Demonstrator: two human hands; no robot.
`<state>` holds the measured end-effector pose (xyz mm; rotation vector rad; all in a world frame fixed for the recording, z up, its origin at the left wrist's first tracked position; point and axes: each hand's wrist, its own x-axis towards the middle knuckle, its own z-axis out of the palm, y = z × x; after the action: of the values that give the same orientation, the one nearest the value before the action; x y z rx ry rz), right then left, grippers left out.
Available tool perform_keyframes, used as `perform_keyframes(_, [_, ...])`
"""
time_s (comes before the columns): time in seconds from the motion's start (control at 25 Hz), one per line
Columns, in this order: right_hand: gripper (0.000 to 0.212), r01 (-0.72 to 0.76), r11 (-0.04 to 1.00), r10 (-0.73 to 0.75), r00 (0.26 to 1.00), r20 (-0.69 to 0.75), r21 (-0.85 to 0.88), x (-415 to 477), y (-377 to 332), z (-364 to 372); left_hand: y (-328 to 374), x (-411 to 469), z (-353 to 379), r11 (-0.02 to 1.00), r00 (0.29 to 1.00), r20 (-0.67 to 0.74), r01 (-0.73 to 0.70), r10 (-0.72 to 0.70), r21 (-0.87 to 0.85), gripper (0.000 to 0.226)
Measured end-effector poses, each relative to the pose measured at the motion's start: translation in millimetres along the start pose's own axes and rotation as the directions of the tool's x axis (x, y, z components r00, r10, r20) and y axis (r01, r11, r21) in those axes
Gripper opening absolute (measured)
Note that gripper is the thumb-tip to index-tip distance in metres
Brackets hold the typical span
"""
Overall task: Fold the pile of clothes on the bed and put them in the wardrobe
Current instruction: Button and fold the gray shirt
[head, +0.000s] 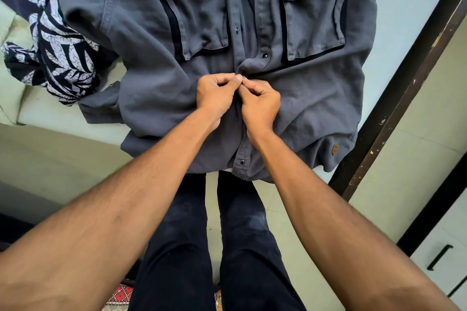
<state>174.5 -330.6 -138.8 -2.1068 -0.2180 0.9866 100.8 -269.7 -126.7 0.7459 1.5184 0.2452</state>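
Note:
A dark grey button-up shirt (156,40) with two chest pockets lies front-up on the bed, its hem hanging over the near edge. My left hand (217,94) and my right hand (260,101) meet at the middle of the shirt's button placket, just below the pockets. Both hands pinch the placket fabric, thumbs and fingertips touching each other. The button under my fingers is hidden. One snap (241,161) shows lower on the placket near the hem.
A black-and-white patterned garment (63,58) lies crumpled to the left of the shirt on the pale bed (50,113). A dark wooden bedpost (394,108) runs diagonally at right. White drawers with a black handle (438,257) stand at lower right. My dark trouser legs are below.

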Motion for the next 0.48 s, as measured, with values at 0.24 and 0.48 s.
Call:
perform_keyframes(0.24, [0.017, -0.231, 0.93, 0.192, 0.969, 0.155, 0.288, 1, -5, -22, -9, -5, 0, 0.999, 1.0, -0.003, -0.007, 0.007, -0.033, 0.02])
perform_keyframes(0.48, [0.021, -0.315, 0.844, 0.29, 0.949, 0.125, 0.434, -2, -6, -14, -1, -4, 4, 0.998, 0.997, -0.052, -0.057, 0.058, 0.017, 0.012])
